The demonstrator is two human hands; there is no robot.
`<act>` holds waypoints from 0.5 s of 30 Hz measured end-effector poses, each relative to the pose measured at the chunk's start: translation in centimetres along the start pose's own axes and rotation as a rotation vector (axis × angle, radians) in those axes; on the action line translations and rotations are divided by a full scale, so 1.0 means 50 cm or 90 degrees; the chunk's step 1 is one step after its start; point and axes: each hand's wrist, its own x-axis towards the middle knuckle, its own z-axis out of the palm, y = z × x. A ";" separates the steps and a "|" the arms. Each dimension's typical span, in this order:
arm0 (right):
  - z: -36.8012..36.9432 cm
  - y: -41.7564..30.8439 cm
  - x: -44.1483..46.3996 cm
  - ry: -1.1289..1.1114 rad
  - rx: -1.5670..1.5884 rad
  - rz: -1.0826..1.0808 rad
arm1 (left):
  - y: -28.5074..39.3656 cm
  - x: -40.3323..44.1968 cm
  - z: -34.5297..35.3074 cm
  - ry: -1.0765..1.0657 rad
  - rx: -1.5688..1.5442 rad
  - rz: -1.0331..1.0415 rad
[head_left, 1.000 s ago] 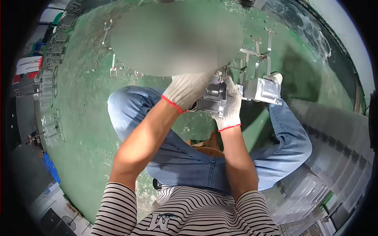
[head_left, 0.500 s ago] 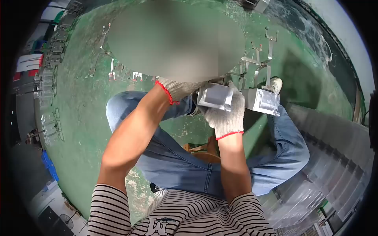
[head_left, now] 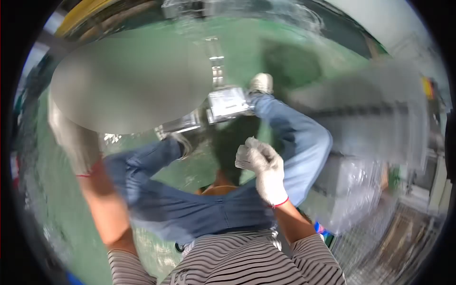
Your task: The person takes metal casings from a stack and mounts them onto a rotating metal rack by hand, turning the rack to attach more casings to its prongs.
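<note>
My right hand (head_left: pixel 264 171), in a white knit glove with a red cuff, is raised over my lap. Its fingers are curled together, and whether they hold anything is too unclear to tell. On the far left, my left hand (head_left: pixel 71 135) is gloved too, smeared by motion, with its fingers hidden behind a blurred oval. A shiny metal box-shaped part (head_left: pixel 229 103) stands beyond my lap near my shoe. Another metal part (head_left: pixel 183 123) lies left of it, partly covered by the oval. Neither hand touches these parts.
A metal rack (head_left: pixel 216 61) with short arms rises behind the parts. Stacked clear plastic trays (head_left: pixel 375 114) stand to the right, with clear plastic packaging (head_left: pixel 349 185) below them. My legs in jeans (head_left: pixel 190 209) spread around a wooden stool.
The view has swung right. My right hand has let go of the metal part and drawn back toward my lap. My left hand has moved away to the left.
</note>
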 end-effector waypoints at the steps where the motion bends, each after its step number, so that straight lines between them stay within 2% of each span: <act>1: -0.056 -0.019 -0.025 0.046 -0.062 -0.101 | -0.125 0.038 0.047 -0.099 -0.485 -0.113; 2: -0.099 -0.053 -0.056 0.110 -0.143 -0.185 | -0.079 0.104 0.046 -0.130 -0.759 -0.342; 4: -0.183 -0.133 -0.111 0.292 -0.180 -0.303 | -0.132 0.159 0.108 -0.067 -0.873 -0.522; 5: -0.250 -0.169 -0.134 0.411 -0.344 -0.406 | -0.158 0.187 0.137 -0.017 -0.928 -0.611; 6: -0.331 -0.201 -0.154 0.523 -0.509 -0.496 | -0.235 0.195 0.178 -0.062 -0.959 -0.564; 8: -0.486 -0.246 -0.181 0.689 -0.355 -0.573 | -0.139 0.204 0.183 0.054 -0.890 -0.576; 9: -0.567 -0.260 -0.194 0.741 -0.428 -0.556 | -0.096 0.202 0.176 0.120 -0.850 -0.585; 10: -0.644 -0.268 -0.198 0.784 -0.503 -0.536 | -0.130 0.202 0.191 0.134 -0.870 -0.600; 12: -0.788 -0.269 -0.187 0.818 -0.857 -0.469 | -0.161 0.203 0.207 0.133 -0.866 -0.603; 13: -0.766 -0.301 -0.187 0.789 -0.899 -0.223 | -0.158 0.204 0.208 0.119 -0.843 -0.590; 14: -0.777 -0.302 -0.176 0.765 -0.928 -0.202 | -0.139 0.205 0.201 0.105 -0.819 -0.576; 15: -0.792 -0.306 -0.166 0.736 -0.960 -0.182 | -0.118 0.203 0.198 0.124 -0.770 -0.619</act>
